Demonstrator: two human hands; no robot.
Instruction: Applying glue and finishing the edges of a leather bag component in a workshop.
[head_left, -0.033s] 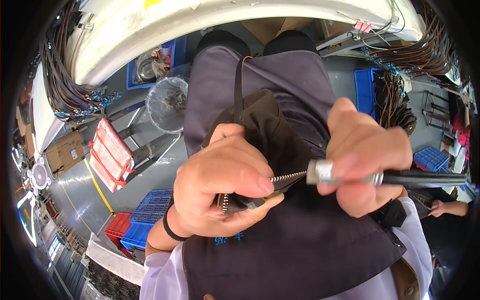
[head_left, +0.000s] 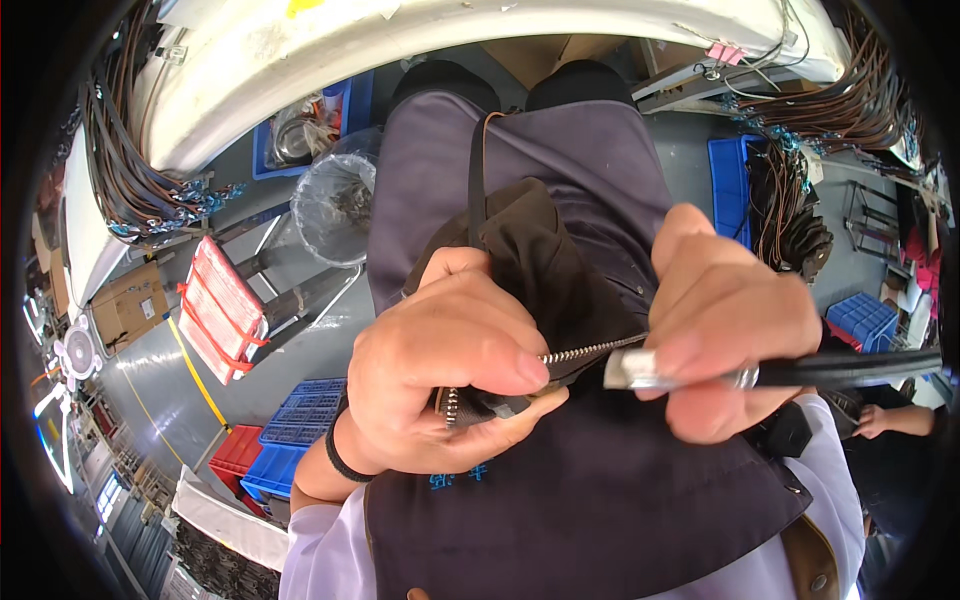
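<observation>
My left hand [head_left: 445, 365] is closed, thumb and fingers pinching the edge of a dark brown fabric pouch [head_left: 535, 235] with a metal-toothed zipper [head_left: 590, 350]. A narrow strap [head_left: 478, 170] runs up from the pouch over my lap. My right hand [head_left: 735, 335] is wrapped around a silver metal-ended tool [head_left: 625, 370] with a long black shaft or hose leading off to the right. The tool's blunt tip lies just below the right part of the zipper; whether the two touch I cannot tell. The lower end of the pouch is hidden by my left hand.
A white table edge [head_left: 420, 35] curves across the far side, with bundles of dark straps [head_left: 125, 165] hanging from it. Left of my legs stand a plastic-lined bin [head_left: 325, 225] and blue crates [head_left: 300, 415]. Another person's hand [head_left: 880, 418] shows at far right.
The tool's tip has moved slightly left and down, and its black part has tilted. My right hand has shifted a little with it, and more zipper shows. My left hand stays put.
</observation>
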